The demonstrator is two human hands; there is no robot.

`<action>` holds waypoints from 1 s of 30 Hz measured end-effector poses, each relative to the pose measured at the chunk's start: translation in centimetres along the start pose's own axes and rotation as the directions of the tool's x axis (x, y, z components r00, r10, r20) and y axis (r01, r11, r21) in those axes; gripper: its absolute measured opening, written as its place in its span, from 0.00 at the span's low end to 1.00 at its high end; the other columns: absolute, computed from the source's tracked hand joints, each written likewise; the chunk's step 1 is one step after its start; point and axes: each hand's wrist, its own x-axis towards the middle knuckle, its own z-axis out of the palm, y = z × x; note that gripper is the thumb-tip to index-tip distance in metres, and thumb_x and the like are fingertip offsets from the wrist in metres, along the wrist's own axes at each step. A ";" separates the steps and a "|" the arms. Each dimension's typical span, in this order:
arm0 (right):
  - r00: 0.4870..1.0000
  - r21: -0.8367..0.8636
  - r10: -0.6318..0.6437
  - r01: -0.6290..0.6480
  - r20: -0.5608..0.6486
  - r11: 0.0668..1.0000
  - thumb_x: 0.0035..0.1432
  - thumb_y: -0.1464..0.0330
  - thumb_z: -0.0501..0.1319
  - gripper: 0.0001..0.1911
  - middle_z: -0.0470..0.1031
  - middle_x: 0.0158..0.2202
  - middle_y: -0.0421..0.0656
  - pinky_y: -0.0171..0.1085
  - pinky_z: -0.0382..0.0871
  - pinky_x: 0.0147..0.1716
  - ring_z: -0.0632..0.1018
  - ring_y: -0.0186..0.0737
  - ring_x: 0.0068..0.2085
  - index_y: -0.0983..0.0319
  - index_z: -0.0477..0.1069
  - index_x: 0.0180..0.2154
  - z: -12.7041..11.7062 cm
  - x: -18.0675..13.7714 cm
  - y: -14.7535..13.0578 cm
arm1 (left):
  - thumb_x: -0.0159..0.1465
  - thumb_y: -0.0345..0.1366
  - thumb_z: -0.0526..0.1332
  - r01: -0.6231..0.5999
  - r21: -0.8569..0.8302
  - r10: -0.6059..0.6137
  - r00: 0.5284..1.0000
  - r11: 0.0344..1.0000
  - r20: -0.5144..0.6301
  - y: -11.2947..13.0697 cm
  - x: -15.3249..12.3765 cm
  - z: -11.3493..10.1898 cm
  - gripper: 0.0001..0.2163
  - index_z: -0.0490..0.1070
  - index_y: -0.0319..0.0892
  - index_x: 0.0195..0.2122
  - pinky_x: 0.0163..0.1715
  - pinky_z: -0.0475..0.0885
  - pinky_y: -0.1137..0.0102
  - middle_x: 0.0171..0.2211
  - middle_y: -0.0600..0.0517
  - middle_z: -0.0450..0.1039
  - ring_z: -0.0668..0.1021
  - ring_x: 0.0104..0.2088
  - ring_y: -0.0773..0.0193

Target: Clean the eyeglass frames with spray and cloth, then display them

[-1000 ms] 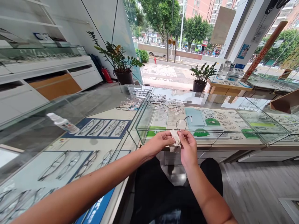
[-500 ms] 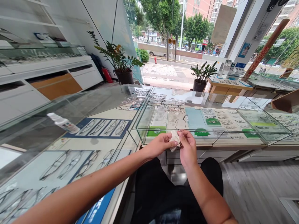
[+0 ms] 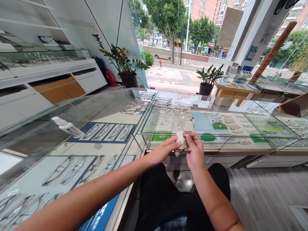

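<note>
Between my hands, above the front edge of the glass counter, is a pair of thin-rimmed eyeglasses [image 3: 187, 125]. One round lens stands up clear of my fingers; the other is mostly covered by a pale cloth [image 3: 180, 140]. My left hand [image 3: 166, 147] is closed on the cloth, pinching it around the nearer lens. My right hand [image 3: 195, 150] grips the glasses' frame near its middle, fingers pressed together. Part of the frame is hidden behind my fingers and the cloth.
A white spray bottle [image 3: 67, 127] stands on the left glass counter [image 3: 120, 150]. Several eyeglasses [image 3: 102, 131] lie on display inside it. More frames fill the case ahead [image 3: 228, 136]. Two potted plants [image 3: 128, 78] stand beyond, near the window. A wooden-topped table [image 3: 237, 88] is at the right.
My hands have shifted slightly, and the glasses have tilted a little to the right. The cloth now sticks up more beside my left fingers. The view has moved very slightly.
</note>
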 end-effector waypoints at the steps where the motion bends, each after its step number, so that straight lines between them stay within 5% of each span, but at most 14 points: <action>1: 1.000 0.006 -0.003 0.003 0.000 1.000 0.45 0.55 0.78 0.18 0.79 0.40 0.40 0.37 0.74 0.43 0.79 0.37 0.42 0.58 0.75 0.28 0.1 0.0 0.0 | 0.63 0.54 0.67 -0.010 -0.003 0.010 1.000 1.000 -0.003 -0.1 0.0 0.0 0.21 0.74 0.41 0.43 0.44 0.68 0.67 0.35 0.51 0.74 0.73 0.38 0.61; 6: 1.000 0.022 0.028 -0.028 0.005 0.999 0.42 0.55 0.79 0.19 0.80 0.38 0.40 0.34 0.74 0.38 0.78 0.36 0.39 0.58 0.76 0.28 0.6 -0.1 0.0 | 0.59 0.60 0.69 -0.062 0.055 0.063 0.998 0.997 -0.005 -0.5 0.4 0.0 0.26 0.71 0.39 0.34 0.38 0.68 0.70 0.32 0.52 0.72 0.71 0.33 0.64; 11: 0.993 0.043 0.118 -0.119 0.026 0.992 0.43 0.55 0.78 0.19 0.83 0.41 0.41 0.32 0.69 0.26 0.76 0.35 0.35 0.57 0.78 0.33 1.2 -0.5 0.0 | 0.59 0.60 0.70 -0.105 0.098 0.113 0.990 0.990 -0.082 -0.6 0.3 -0.2 0.26 0.70 0.38 0.37 0.34 0.69 0.70 0.29 0.53 0.72 0.72 0.30 0.65; 16: 0.994 0.068 0.097 -0.100 0.048 0.993 0.42 0.56 0.79 0.17 0.83 0.38 0.39 0.28 0.59 0.18 0.74 0.31 0.29 0.57 0.79 0.30 1.3 -0.7 -0.5 | 0.64 0.61 0.63 -0.184 0.132 0.191 0.981 0.974 -0.041 -0.2 0.2 -0.3 0.26 0.72 0.38 0.37 0.36 0.71 0.68 0.29 0.51 0.73 0.73 0.31 0.63; 23: 0.994 0.110 0.110 -0.111 0.014 0.988 0.38 0.60 0.79 0.15 0.83 0.34 0.40 0.28 0.68 0.27 0.75 0.30 0.31 0.59 0.80 0.25 1.0 0.2 -1.2 | 0.61 0.56 0.69 -0.126 0.090 0.123 0.991 0.988 0.044 0.4 0.2 -0.4 0.25 0.74 0.37 0.42 0.37 0.69 0.70 0.34 0.49 0.76 0.74 0.34 0.63; 30: 0.988 0.131 0.152 -0.150 -0.002 0.980 0.38 0.60 0.79 0.15 0.85 0.37 0.41 0.27 0.65 0.23 0.75 0.31 0.31 0.58 0.80 0.27 1.9 -0.8 -0.7 | 0.58 0.52 0.73 -0.120 0.124 0.133 0.985 0.985 -0.107 0.2 -0.1 -0.2 0.22 0.72 0.37 0.38 0.31 0.68 0.73 0.30 0.53 0.72 0.71 0.29 0.67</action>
